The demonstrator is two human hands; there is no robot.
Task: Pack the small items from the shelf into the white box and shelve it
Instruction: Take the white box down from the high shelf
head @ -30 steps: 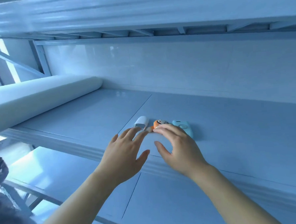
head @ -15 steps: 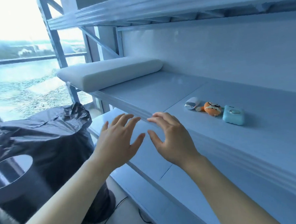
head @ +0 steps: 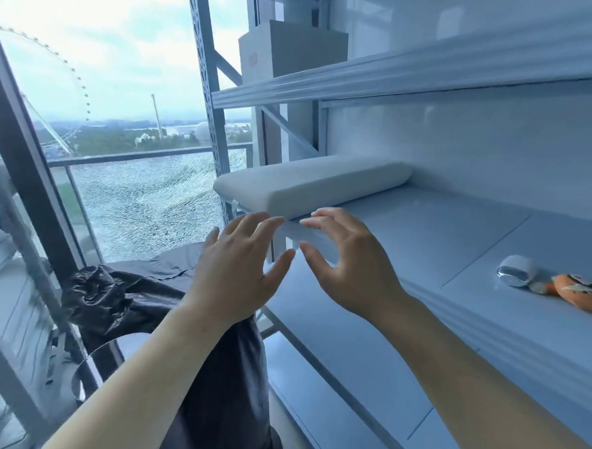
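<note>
Both hands, left (head: 236,265) and right (head: 349,261), hovered spread and empty before the pillow (head: 306,186), far from the toys (head: 581,291); they risked seizing it, not the box (head: 290,49).

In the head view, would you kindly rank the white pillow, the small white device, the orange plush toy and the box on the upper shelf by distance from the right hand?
From the right hand:
1. White pillow, just beyond the fingertips, at the shelf's left end.
2. Small white device, off to the right on the same shelf.
3. Orange plush toy, right of the device.
4. Box, high on the upper shelf.
</note>
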